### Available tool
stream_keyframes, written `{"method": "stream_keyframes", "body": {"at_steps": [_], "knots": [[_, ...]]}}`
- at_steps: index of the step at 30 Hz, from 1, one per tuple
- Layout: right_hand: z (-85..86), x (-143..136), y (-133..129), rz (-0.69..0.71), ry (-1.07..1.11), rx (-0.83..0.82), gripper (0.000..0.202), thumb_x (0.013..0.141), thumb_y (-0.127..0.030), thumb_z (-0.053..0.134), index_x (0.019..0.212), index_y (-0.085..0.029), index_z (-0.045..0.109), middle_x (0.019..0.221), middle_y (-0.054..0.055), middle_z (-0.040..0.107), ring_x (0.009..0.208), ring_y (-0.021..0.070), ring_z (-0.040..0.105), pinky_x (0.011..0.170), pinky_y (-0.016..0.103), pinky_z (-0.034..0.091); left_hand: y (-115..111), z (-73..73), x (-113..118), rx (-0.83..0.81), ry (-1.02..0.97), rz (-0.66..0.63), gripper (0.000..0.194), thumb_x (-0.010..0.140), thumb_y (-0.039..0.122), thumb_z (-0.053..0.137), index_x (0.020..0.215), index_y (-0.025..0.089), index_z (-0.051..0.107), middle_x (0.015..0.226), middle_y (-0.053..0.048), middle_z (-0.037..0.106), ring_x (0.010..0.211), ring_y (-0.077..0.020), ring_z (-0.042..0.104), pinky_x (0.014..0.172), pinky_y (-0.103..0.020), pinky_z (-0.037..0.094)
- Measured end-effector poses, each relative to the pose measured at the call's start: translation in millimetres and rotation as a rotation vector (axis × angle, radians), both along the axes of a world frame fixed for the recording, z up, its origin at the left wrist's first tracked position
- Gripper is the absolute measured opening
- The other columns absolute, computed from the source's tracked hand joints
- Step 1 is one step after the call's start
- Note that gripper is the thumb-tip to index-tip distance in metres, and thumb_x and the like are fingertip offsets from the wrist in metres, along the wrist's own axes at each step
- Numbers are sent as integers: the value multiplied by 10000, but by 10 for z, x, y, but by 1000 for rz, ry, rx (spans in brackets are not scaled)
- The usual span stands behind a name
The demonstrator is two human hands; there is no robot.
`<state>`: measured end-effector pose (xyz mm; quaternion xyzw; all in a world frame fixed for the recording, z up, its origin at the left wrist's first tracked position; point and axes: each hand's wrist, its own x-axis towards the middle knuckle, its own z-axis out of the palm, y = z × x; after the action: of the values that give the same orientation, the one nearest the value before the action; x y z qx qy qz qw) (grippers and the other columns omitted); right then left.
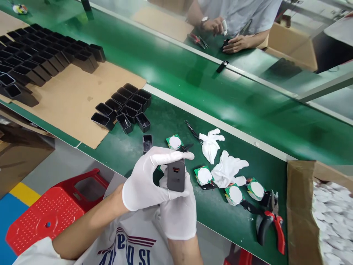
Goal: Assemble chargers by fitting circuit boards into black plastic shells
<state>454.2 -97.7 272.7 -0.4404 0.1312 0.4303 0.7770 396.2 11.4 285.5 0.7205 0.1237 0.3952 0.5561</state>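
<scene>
Both hands wear white gloves. My left hand grips a small black rectangular plastic housing between thumb and fingers, from its sides. From below, my right hand is closed around the same housing. A slot near the housing's upper end shows something orange inside. Just beyond my hands lie an open black case and a green circuit board with a round white pad. More such boards lie to the right. Whatever lies under my fingers is hidden.
White gloves, black tweezers and red-and-black pliers lie on the green bench. A cardboard box holds many white round pieces. Rows of black cases stand on cardboard. A co-worker sits opposite; a red stool stands left.
</scene>
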Motion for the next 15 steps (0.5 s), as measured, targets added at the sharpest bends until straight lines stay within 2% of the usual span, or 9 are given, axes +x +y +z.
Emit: {"method": "stream_keyframes", "body": {"at_steps": [2,4,7,10,13,15], "knots": [[22,-52,12,43,112,36,327,953,-580,763,1109,-305,849,1123,5,854,1227,202,772,1053,330,666,1,27,11,-4,-62,-33,753,770,69,940,1413,314,635,1375,-82,788,1240,-291,776,1007,-450,662],[-9,-66,-18,87,77,31,379,981,-592,718,1182,-294,838,1186,22,848,1246,209,767,1074,350,664,5,35,16,53,-81,-24,742,786,80,935,1413,312,613,1392,-93,786,1239,-289,781,991,-453,663],[-156,-36,-128,167,-106,-4,404,1012,-596,651,1211,-295,834,1214,48,840,1183,236,794,1044,405,687,6,38,23,139,-46,0,725,806,116,932,1416,319,596,1368,-91,802,1222,-286,787,977,-464,659],[-302,-7,-236,263,-331,-80,502,1092,-596,454,1248,-290,820,1212,80,831,1180,255,796,1030,446,691,-11,45,35,155,-36,18,717,826,152,929,1434,319,586,1359,-95,808,1201,-292,795,983,-487,654],[-322,-12,-253,334,-539,-176,629,1143,-565,262,1312,-275,794,1213,102,826,1219,262,780,1044,475,679,-28,58,41,146,-27,24,712,828,174,938,1432,318,591,1348,-89,814,1194,-295,795,989,-495,651],[-270,-30,-211,328,-571,-177,635,1143,-575,257,1329,-269,782,1183,104,830,1206,265,784,1031,470,683,-25,66,34,139,-22,17,734,814,165,948,1434,323,590,1351,-79,815,1198,-295,793,994,-497,653]]}}
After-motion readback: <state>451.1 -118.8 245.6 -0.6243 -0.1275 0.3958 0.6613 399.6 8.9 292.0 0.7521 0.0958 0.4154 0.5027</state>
